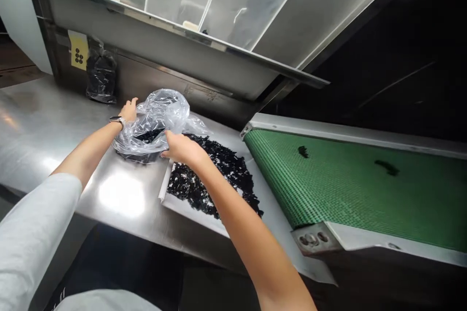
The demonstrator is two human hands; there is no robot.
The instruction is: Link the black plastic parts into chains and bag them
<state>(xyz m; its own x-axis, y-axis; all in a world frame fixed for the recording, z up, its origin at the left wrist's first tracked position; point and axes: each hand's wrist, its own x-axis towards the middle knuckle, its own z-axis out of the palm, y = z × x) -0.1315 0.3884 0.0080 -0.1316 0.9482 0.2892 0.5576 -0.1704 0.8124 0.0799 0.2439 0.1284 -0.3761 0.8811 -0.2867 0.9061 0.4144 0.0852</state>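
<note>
A clear plastic bag (157,115) with small black parts in it lies on the steel table (44,126). My left hand (129,109), a watch on its wrist, rests against the bag's far left side with fingers curled on the film. My right hand (181,148) pinches the bag's near right edge. Just right of the bag, a pile of loose black parts (215,175) is spread over a white sheet (175,204) beside my right forearm.
A green conveyor belt (350,189) runs off to the right with two stray black pieces on it. A black-filled bag (101,77) leans on the back wall near a yellow label (79,51). A slanted steel hood with clear panels (226,5) overhangs the table.
</note>
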